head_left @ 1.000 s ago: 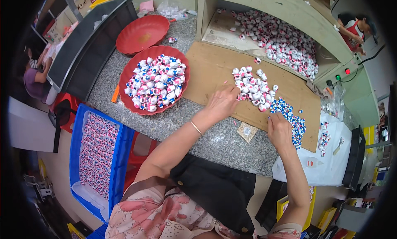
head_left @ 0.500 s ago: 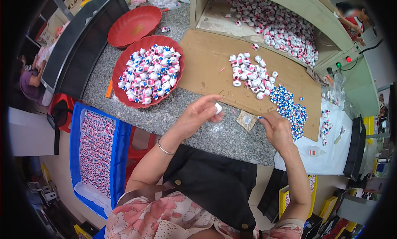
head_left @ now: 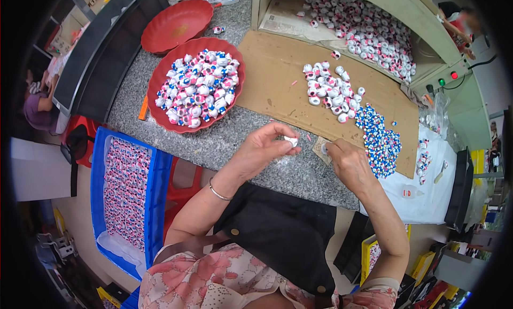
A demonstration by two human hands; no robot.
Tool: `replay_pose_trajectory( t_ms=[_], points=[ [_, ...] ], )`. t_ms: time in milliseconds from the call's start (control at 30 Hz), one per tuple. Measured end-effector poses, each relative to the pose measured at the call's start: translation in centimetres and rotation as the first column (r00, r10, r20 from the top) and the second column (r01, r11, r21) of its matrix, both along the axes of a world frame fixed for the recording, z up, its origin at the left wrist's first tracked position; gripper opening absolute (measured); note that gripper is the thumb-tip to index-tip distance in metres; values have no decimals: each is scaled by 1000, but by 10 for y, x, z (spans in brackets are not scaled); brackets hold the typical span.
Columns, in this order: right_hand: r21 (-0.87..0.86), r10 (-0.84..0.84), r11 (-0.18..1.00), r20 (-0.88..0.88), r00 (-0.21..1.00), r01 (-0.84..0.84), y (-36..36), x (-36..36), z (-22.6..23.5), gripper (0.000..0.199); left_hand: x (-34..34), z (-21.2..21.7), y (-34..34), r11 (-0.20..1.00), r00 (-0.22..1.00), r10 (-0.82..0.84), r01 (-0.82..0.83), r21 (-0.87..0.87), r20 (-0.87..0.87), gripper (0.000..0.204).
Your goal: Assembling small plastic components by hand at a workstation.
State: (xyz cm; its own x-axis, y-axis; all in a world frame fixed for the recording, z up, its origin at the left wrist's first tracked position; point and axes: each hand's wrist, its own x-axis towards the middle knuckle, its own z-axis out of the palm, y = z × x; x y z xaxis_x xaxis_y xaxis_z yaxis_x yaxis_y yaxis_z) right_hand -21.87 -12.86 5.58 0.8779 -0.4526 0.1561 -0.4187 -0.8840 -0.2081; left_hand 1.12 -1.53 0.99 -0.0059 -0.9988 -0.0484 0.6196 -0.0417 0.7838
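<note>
My left hand (head_left: pixel 264 149) pinches a small white molded piece (head_left: pixel 292 142) between thumb and fingers, above the granite counter's front part. To its right, my right hand (head_left: pixel 350 162) has its fingertips pressed together over a small square pad (head_left: pixel 321 150) with a pale round spot. The fingers hide most of what they pinch; half a second ago a tiny blue-and-white piece showed there. Close beyond the right hand lies a pile of tiny blue-and-white pieces (head_left: pixel 380 143). Behind that is a heap of white-and-pink molded pieces (head_left: pixel 334 90) on brown cardboard (head_left: pixel 272 79).
A red scalloped bowl (head_left: pixel 155 100) holds assembled pieces, with an emptier red bowl (head_left: pixel 176 28) behind. More white pieces fill a shelf box (head_left: pixel 368 36). A blue crate (head_left: pixel 160 202) stands at left. White paper (head_left: pixel 395 199) at right carries a small bottle (head_left: pixel 411 192).
My right hand has moved left and down to the square pad. My left hand has shifted slightly right, still holding the white piece, and the two hands are closer together.
</note>
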Motion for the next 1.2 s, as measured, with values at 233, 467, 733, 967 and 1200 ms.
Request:
replay_pose_trajectory(
  t_ms=[233, 467, 733, 967, 1200],
  points=[
    [16, -30, 999, 103, 994, 28, 3, -6, -1, 21, -11, -5, -9, 1000, 996, -16, 14, 27, 88, 27],
    [109, -91, 992, 203, 975, 70, 6, -10, -3, 13, -16, -4, -14, 992, 993, -93, 98, 80, -66, 27],
    [442, -330, 876, 264, 906, 191, 13, -5, 6, 16, -24, -2, -10, 999, 939, -40, 28, 41, 341, 35],
    [943, -651, 328, 178, 738, 62, 30, 2, 9, 17, -41, -7, -14, 897, 536, 410, -88, -434, 738, 40],
    [957, -654, 280, 129, 745, 81, 35, -3, 3, 15, -48, 0, -11, 800, 403, 546, 7, -600, 734, 38]
  ],
)
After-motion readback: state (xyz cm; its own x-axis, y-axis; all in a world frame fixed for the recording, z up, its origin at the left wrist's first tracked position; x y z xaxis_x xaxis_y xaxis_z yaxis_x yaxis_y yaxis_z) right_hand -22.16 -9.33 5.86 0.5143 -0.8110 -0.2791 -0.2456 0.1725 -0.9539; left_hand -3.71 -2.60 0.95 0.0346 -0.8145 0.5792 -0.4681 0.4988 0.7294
